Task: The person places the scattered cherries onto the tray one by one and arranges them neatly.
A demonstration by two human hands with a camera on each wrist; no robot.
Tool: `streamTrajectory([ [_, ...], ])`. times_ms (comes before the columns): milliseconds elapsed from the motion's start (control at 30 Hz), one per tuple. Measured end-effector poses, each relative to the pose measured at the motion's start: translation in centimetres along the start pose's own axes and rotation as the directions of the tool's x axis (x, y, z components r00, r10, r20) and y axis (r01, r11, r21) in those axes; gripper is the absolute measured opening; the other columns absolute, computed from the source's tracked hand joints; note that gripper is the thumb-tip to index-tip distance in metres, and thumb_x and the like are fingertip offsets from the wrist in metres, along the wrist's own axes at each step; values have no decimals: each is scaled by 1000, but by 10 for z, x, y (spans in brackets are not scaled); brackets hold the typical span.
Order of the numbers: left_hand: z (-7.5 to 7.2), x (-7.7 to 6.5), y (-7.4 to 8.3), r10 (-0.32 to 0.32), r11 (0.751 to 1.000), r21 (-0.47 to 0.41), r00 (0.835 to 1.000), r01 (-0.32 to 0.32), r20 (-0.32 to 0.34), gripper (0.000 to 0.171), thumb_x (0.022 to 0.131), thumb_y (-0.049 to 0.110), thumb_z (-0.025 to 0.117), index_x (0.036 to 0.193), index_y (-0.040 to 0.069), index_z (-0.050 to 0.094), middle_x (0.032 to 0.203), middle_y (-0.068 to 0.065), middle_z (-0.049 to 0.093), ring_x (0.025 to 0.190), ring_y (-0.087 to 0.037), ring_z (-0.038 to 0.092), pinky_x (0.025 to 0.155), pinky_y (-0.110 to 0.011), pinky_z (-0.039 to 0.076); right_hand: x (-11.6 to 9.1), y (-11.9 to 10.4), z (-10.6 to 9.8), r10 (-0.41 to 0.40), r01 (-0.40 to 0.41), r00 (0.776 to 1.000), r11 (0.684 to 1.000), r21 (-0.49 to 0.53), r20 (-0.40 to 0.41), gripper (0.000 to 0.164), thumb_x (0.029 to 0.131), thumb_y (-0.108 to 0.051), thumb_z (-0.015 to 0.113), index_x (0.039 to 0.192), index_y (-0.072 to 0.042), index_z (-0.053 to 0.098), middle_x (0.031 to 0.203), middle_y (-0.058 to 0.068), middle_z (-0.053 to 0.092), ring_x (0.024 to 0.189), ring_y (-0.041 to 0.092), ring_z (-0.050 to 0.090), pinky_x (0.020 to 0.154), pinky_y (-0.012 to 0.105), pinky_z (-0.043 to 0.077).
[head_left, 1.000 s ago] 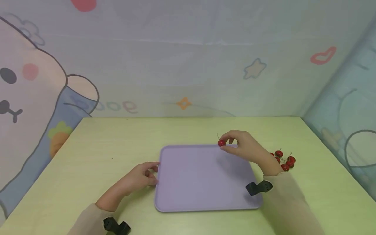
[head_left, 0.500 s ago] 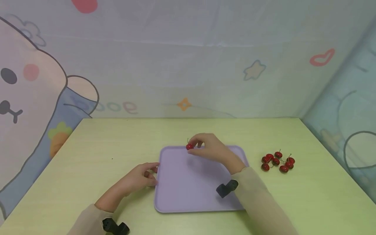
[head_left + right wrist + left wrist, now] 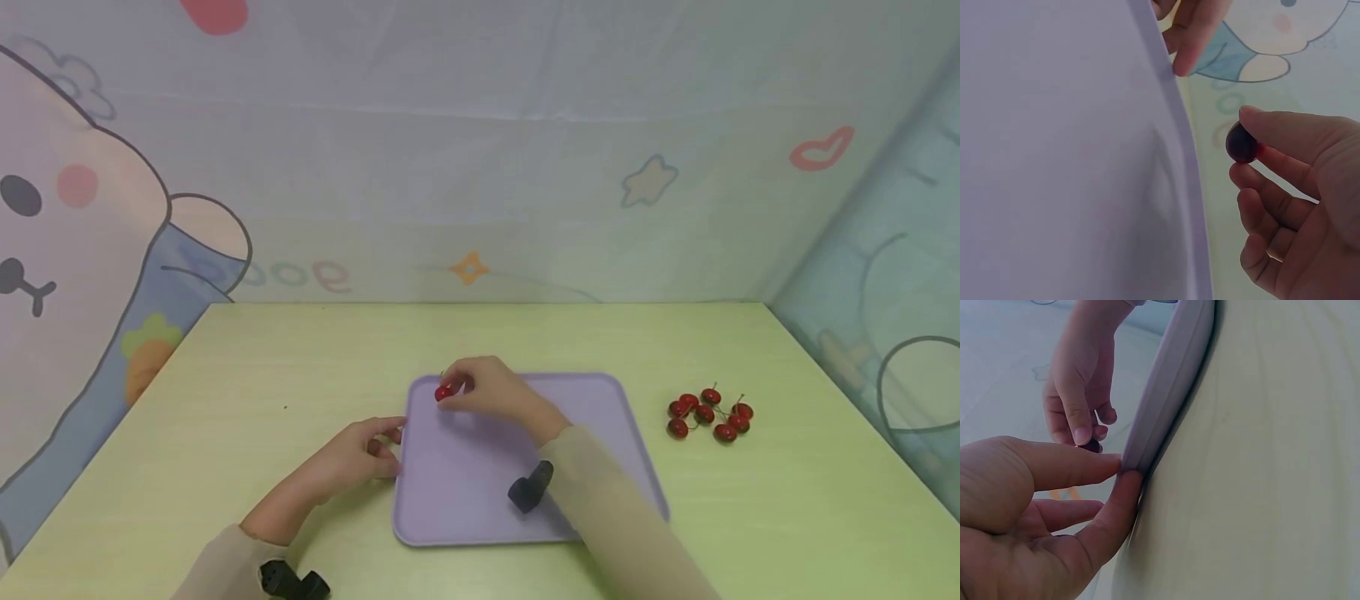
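Note:
A shallow lavender tray (image 3: 517, 500) lies on the pale table. My left hand (image 3: 350, 457) grips its left rim; in the left wrist view the thumb and a finger (image 3: 1119, 512) pinch the tray's edge (image 3: 1169, 381) from both sides. Over the tray's far left corner, my right hand (image 3: 487, 390) holds one red cherry (image 3: 443, 392) with its stem up. The right wrist view shows this cherry (image 3: 1242, 143), dark there, between thumb and fingertips, apart from the tray's surface, which carries a soft shadow.
A loose group of several red cherries with stems (image 3: 704, 413) lies on the table (image 3: 787, 508) to the right of the tray. A printed cloth backdrop (image 3: 420, 167) hangs behind the table. Each wrist bears a small black camera, like the one (image 3: 531, 487) on the right sleeve.
My right hand has carried the cherry leftward across the tray, from its far right part to the far left corner, and slightly lower. The left hand has stayed at the rim.

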State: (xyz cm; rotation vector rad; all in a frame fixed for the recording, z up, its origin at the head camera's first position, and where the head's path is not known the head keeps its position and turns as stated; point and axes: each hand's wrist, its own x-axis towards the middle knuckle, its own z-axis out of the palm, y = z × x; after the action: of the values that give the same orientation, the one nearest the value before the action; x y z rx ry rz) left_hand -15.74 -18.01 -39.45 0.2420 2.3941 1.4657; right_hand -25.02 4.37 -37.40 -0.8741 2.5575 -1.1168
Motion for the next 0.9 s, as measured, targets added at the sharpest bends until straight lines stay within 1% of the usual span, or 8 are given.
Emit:
streamTrajectory([
  [233, 0, 0, 0, 4, 1000, -3, 1000, -4, 9, 64, 81, -2, 69, 138, -12, 41, 115, -17, 56, 84, -17, 56, 67, -26, 46, 4, 1, 11, 25, -25, 999, 1000, 0, 34, 21, 81, -18, 76, 101, -12, 71, 86, -1, 65, 73, 12, 57, 64, 23, 48],
  [500, 0, 0, -1, -10, 1000, -2, 1000, 10, 8, 65, 82, -1, 70, 140, -10, 41, 117, -16, 55, 85, -17, 56, 67, -27, 46, 6, 5, 18, 51, -50, 997, 999, -13, 60, 17, 81, -18, 78, 95, -11, 71, 81, -3, 64, 71, 10, 56, 64, 21, 47],
  [700, 1, 0, -3, -4, 1000, -12, 1000, 4, 13, 66, 81, -1, 69, 140, -11, 40, 118, -17, 56, 86, -17, 57, 69, -28, 47, 5, 3, 22, 41, -40, 997, 999, -12, 72, 17, 80, -17, 78, 93, -10, 71, 79, -3, 62, 72, 10, 55, 66, 21, 45],
  [900, 0, 0, -2, 4, 1000, 1, 1000, -4, 8, 65, 81, -1, 69, 139, -10, 41, 118, -17, 56, 87, -17, 58, 69, -28, 47, 7, 3, 22, 9, -8, 998, 1000, -19, 68, 16, 79, -17, 79, 91, -10, 71, 76, -3, 60, 72, 10, 52, 66, 21, 43],
])
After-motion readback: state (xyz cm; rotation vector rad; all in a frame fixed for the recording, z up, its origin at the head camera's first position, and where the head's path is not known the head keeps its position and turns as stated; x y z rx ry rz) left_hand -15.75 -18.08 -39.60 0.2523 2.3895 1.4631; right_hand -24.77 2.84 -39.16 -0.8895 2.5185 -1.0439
